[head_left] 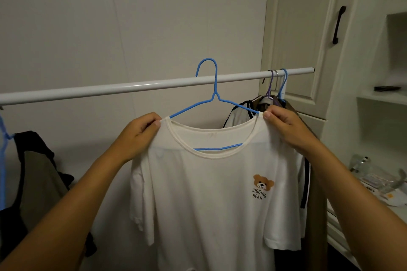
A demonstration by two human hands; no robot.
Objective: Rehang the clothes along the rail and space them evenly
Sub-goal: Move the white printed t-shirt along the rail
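A white T-shirt [204, 204] with a small bear print hangs on a blue wire hanger [214, 92]. The hanger's hook stands just above and in front of the white rail [132, 87]; whether it rests on the rail I cannot tell. My left hand [138, 136] pinches the shirt's left shoulder beside the collar. My right hand [284, 127] pinches its right shoulder. Several garments [248, 112] hang bunched at the rail's right end on purple and blue hangers [277, 86]. A dark and olive garment [37, 171] hangs at the far left on a blue hanger [3, 160].
A cream wardrobe door with a dark handle [338, 25] stands right behind the rail's end. Open shelves [383, 97] and a counter with small packets and a jar [361, 164] are at the right. A plain panelled wall lies behind the rail.
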